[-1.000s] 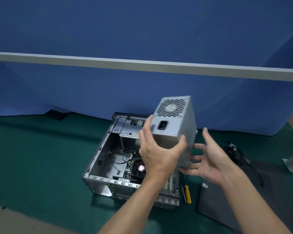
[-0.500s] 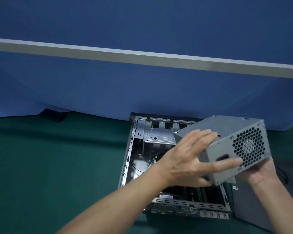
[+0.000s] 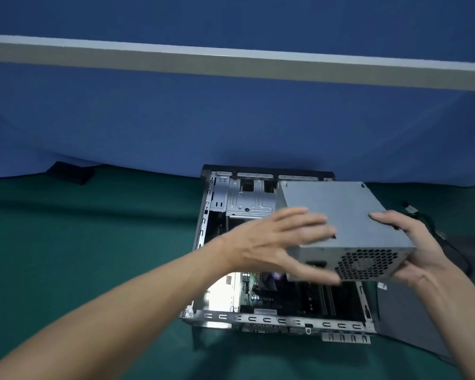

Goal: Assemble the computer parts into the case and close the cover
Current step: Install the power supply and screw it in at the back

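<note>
- Step in hand: fitting the power supply (image 3: 348, 215) into the case (image 3: 258, 318). The unit is carried in the air above the far right part of the open case and is not yet seated.
- Left hand (image 3: 272, 242): fingers are extended and spread, lying flat across the left top edge of the unit, with the thumb against its near face lower down. This is a steadying contact, not a closed grasp. The hand is blurred, so finer detail cannot be read.
- Right hand (image 3: 420, 259): grasps the near right corner, thumb on the top panel and palm cupped beneath the right side. The fingers under the unit are hidden.
- Orientation: the fan grille (image 3: 368, 263) and the black socket beside it face near, toward the person. The plain top panel faces up and is roughly level.
- Long axis: runs near to far, with the near end angled slightly to the right.
- Case: lies on its side on the green mat (image 3: 93, 242) with the opening upward. The motherboard (image 3: 255, 290) shows at the near left and a metal drive bracket (image 3: 251, 201) at the far left.
- Next move, as judged: lower the unit into the right side of the case. Its exact bay is hidden beneath it.
- Risk: loose cables (image 3: 439, 234) lie just right of the case and may snag.
- Remaining: a dark panel (image 3: 412, 325), probably the cover, lies flat to the right of the case, so closing is not yet done.
</note>
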A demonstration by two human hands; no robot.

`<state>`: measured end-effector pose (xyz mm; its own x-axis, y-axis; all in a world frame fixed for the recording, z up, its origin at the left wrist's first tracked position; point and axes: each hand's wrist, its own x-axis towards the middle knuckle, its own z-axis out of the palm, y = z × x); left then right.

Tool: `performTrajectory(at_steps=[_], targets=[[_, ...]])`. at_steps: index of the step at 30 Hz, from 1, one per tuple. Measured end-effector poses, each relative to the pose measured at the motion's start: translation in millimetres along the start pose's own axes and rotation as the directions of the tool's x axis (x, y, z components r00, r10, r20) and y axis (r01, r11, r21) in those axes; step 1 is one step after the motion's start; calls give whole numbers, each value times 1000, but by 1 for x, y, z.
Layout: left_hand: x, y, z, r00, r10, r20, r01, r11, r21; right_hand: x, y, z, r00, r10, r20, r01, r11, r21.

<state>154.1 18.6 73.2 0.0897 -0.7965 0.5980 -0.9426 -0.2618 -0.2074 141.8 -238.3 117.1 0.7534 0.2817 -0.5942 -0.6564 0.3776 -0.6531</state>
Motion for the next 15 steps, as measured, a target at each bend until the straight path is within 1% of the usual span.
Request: performTrajectory(at_steps=[1, 2, 3, 4, 5, 6, 7, 8, 9, 10, 11, 12, 13, 14, 15], targets=[[-6, -5, 1, 993, -105, 49, 104, 995, 4, 3, 2, -2, 999, -41, -8, 42, 998, 51], [-13, -7, 2, 961, -271, 58, 273, 962, -18, 6, 3, -3, 996, -88, -22, 90, 990, 105], [-20, -5, 5, 880, -474, 29, 475, 877, -67, 9, 3, -5, 991, -127, -35, 131, 979, 156], [-28, 1, 8, 736, -677, 13, 670, 726, -153, 11, 3, -8, 987, -157, -47, 163, 965, 204], [-34, 10, 11, 520, -853, 34, 836, 500, -227, 14, 2, -10, 981, -184, -54, 191, 951, 242], [-38, 18, 16, 276, -956, 103, 936, 243, -255, 16, 0, -12, 977, -205, -59, 214, 938, 272], [-45, 25, 22, 50, -977, 207, 975, 3, -221, 20, -1, -15, 974, -220, -59, 227, 928, 296], [-52, 30, 31, -166, -926, 339, 964, -225, -143, 23, -2, -18, 972, -226, -58, 233, 919, 318], [-59, 35, 40, -347, -817, 461, 904, -421, -66, 26, -3, -21, 971, -234, -56, 239, 910, 338], [-65, 39, 46, -469, -681, 562, 820, -573, -10, 28, -3, -23, 969, -242, -56, 246, 902, 354], [-70, 43, 53, -530, -565, 633, 748, -663, 34, 31, -3, -26, 967, -249, -55, 252, 897, 363], [-74, 47, 59, -544, -503, 672, 722, -688, 70, 33, -3, -28, 966, -252, -54, 254, 895, 366], [-78, 49, 65, -553, -475, 685, 714, -694, 95, 36, -3, -29, 966, -253, -50, 254, 897, 361], [-81, 52, 69, -556, -467, 687, 704, -704, 91, 37, -3, -31, 968, -249, -43, 248, 901, 355], [-84, 52, 74, -558, -455, 694, 673, -737, 58, 39, -3, -32, 970, -241, -37, 238, 905, 353]])
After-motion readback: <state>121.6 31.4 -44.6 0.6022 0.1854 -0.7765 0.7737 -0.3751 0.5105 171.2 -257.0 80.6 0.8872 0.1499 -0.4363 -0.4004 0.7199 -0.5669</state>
